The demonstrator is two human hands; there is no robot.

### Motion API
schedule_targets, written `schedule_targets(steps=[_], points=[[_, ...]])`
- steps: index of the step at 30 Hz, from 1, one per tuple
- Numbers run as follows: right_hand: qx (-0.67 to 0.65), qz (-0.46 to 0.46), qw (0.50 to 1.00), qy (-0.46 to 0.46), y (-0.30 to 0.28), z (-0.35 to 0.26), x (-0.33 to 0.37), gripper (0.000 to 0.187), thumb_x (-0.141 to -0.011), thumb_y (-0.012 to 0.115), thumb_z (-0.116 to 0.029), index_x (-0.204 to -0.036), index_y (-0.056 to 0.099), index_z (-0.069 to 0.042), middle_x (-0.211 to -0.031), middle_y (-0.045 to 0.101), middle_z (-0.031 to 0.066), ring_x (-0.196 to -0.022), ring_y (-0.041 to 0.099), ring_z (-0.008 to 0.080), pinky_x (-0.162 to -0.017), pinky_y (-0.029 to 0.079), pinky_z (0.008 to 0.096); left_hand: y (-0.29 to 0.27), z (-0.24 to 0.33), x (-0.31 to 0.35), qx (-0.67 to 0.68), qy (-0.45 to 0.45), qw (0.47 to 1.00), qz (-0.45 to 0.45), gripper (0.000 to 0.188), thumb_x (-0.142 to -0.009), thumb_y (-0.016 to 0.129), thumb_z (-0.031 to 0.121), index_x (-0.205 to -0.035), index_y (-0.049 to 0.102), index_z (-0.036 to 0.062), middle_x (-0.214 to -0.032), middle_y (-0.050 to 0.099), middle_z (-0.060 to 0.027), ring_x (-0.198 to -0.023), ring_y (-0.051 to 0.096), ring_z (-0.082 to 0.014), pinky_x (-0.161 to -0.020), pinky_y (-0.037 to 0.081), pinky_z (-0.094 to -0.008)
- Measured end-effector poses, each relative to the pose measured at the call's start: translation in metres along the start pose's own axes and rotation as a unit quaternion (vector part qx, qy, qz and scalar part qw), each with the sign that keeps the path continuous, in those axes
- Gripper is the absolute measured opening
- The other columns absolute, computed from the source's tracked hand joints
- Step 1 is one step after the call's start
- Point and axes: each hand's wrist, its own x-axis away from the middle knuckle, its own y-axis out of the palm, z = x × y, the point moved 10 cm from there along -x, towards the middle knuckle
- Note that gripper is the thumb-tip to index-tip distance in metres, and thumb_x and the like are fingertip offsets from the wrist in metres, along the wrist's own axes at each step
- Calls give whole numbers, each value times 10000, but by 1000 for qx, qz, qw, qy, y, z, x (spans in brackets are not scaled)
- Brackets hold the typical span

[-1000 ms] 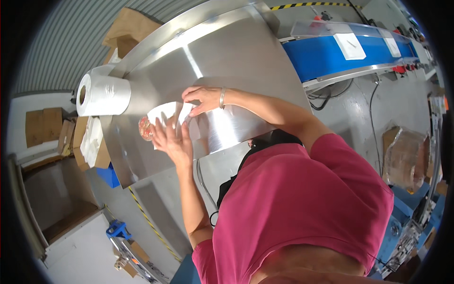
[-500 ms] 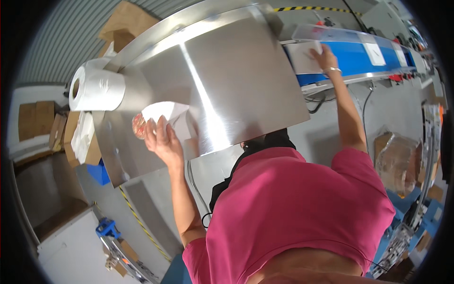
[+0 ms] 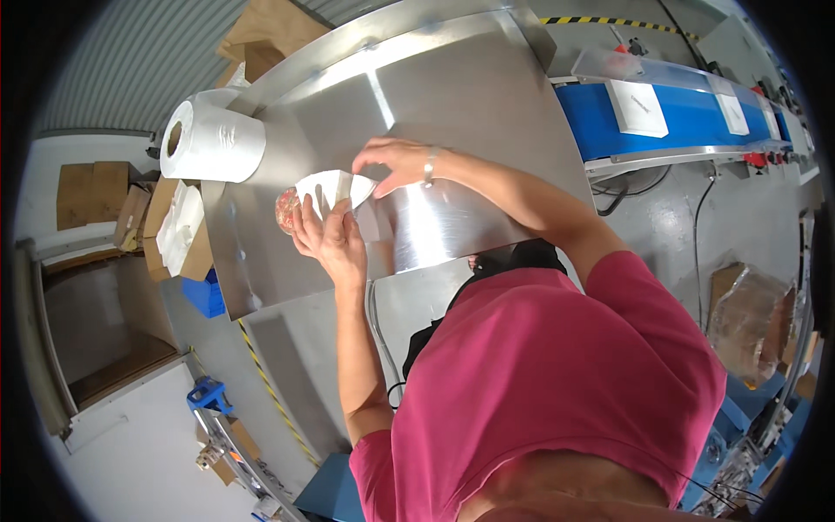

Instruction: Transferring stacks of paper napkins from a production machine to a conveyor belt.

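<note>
The table (image 3: 470,104) before me is smooth metal, glossy where light streaks it. The white piece (image 3: 330,184) under my left hand (image 3: 337,248) looks like matt paper, though that hand partly hides it. The roll (image 3: 233,139) has a smooth plastic sheen; my shirt (image 3: 557,365) is matt cloth.

Brown cardboard (image 3: 271,33) near ribbed grey wall (image 3: 143,65); yellow-black striped tape (image 3: 270,393) on grey floor (image 3: 652,235).

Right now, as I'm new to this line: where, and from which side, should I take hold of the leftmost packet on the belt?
I'd pinch the packet by its side edges, coming from the near side: it lies flat on the belt, its near end looks uncovered, and the clear guard runs along the far side.
</note>
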Motion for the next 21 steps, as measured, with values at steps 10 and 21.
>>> schedule_targets(steps=[10,21], points=[[-110,103,959,241,-51,86,79,532,-864,602,-461,-1122,513,-5,-1003,613,192,-931,597,274,-816,452,366,-7,-25,-12,155,-87,984,-31,572,-773,661,-4,-1306,455,15,-1375,459,-133,-1264,439,-299,-1032,374,-389],[63,297,865,400,-240,148,317,473,-868,593,-440,-1093,587,-24,-1008,635,183,-939,612,293,-814,464,367,63,121,0,189,-75,975,-90,374,-810,660,71,-1169,565,32,-1024,570,-154,-945,581,-291,-813,472,-392]])
